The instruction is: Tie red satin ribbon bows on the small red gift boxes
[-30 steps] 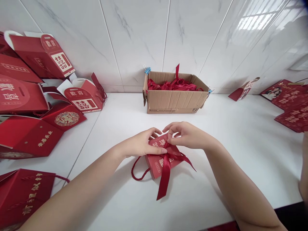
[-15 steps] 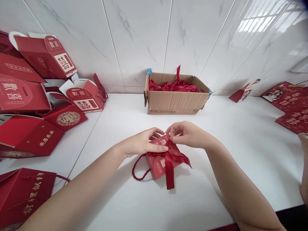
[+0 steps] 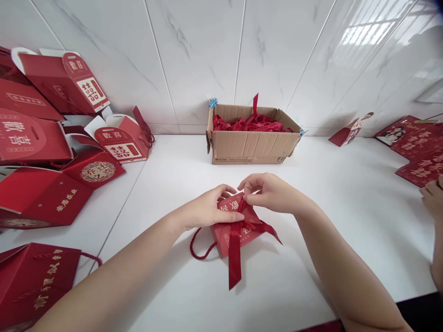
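Note:
A small red gift box (image 3: pixel 224 242) with pale lettering lies flat on the white table, a twisted red cord handle (image 3: pixel 199 256) looping out on its left. Red satin ribbon (image 3: pixel 235 263) crosses the box, one tail hanging over the front edge and another pointing right. My left hand (image 3: pixel 207 207) grips the box's far left side, thumb pressed on the ribbon at the crossing. At the far edge, my right hand (image 3: pixel 268 191) pinches a piece of the ribbon between thumb and fingers. Its exact fold under the fingertips is hard to see.
Against the tiled wall stands a cardboard box (image 3: pixel 256 150) full of red ribbons. Several red gift boxes (image 3: pixel 31 133) are piled at left. On the right are a folded card (image 3: pixel 351 131), red printed pieces (image 3: pixel 422 166) and another person's hand (image 3: pixel 434 196).
The front ribbon tail has swung left and hangs lower, and the right tail reaches slightly farther out. My left thumb has shifted a little right. The other person's hand has moved up to the red pieces.

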`<control>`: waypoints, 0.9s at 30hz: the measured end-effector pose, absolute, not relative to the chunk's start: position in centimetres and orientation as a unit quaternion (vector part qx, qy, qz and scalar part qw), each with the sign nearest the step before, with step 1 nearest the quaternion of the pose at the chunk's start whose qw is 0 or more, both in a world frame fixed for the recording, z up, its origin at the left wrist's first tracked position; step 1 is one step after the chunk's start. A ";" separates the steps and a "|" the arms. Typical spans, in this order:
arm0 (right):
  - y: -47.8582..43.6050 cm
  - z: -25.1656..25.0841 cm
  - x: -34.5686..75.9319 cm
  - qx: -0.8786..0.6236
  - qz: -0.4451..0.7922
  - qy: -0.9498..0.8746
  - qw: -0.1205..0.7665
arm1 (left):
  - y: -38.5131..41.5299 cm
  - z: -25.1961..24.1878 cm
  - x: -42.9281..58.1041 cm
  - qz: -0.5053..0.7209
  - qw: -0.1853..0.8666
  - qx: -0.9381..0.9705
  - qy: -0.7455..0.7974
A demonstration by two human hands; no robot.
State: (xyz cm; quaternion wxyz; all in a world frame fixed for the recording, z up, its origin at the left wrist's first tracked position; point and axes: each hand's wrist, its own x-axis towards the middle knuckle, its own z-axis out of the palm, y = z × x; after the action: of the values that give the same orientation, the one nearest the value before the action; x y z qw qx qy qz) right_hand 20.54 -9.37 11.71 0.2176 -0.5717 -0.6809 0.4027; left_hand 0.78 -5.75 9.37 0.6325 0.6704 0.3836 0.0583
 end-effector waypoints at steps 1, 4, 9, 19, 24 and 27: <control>-9.4 11.7 20.5 -0.575 0.400 -0.679 0.221 | -5.8 9.4 0.8 0.058 0.629 0.674 0.384; -9.3 11.7 20.5 -0.584 0.390 -0.673 0.233 | -5.9 9.7 0.8 0.057 0.629 0.677 0.378; -9.1 11.6 20.6 -0.592 0.380 -0.668 0.243 | -6.1 9.8 0.8 0.056 0.643 0.674 0.360; -10.8 13.2 22.0 -0.588 0.166 -0.759 0.225 | -4.5 11.5 -1.7 0.099 0.497 0.763 0.401; -13.6 13.4 20.9 -0.514 0.139 -0.821 0.206 | -5.5 13.7 -3.0 0.016 0.384 0.832 0.400; -15.0 11.7 20.2 -0.476 0.138 -0.844 0.206 | -6.4 14.0 -2.8 0.004 0.362 0.839 0.405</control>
State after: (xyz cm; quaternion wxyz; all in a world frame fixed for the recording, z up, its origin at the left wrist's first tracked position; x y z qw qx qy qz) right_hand 20.20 -15.03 11.68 0.2058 -0.4763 -0.8436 0.1380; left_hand -2.80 -6.36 14.05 0.3621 0.8394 0.4053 0.0045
